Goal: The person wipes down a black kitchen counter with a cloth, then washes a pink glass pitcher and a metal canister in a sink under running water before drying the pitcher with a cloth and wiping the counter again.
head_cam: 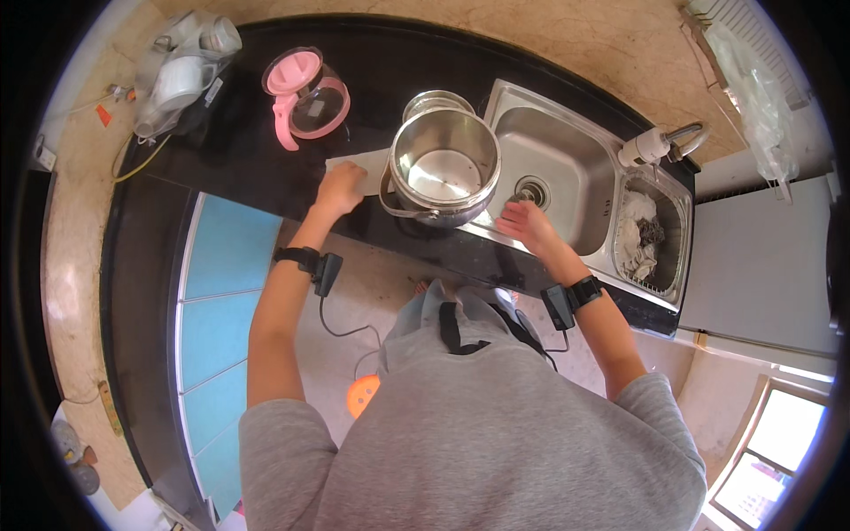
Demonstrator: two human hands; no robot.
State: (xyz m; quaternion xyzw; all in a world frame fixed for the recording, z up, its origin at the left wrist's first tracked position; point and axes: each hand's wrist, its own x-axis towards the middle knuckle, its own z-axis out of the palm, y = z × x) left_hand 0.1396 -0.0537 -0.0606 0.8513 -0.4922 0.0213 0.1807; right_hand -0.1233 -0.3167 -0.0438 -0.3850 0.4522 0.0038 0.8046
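Observation:
My left hand [342, 188] is curled closed over the near left part of a thin white sheet [378, 166], cloth or paper. The sheet's right side runs up to a stainless steel pot [445, 159]. This pot stands open on the counter with its bail handle [398, 211] lowered to the left; a few dark specks show on its bottom. To the pot's right, my right hand [526, 226] is held over the sink's front rim, fingers extended and nothing in them. Partly hidden behind the pot is a round steel lid or dish [438, 103].
A glass jug [312, 99] with pink lid and handle stands on the black counter [372, 60]. Bagged white mugs [179, 83] are at far left. The steel sink [558, 159] has a faucet [687, 143] and a side basin with a rag [637, 232]. An orange stool [362, 395] is below.

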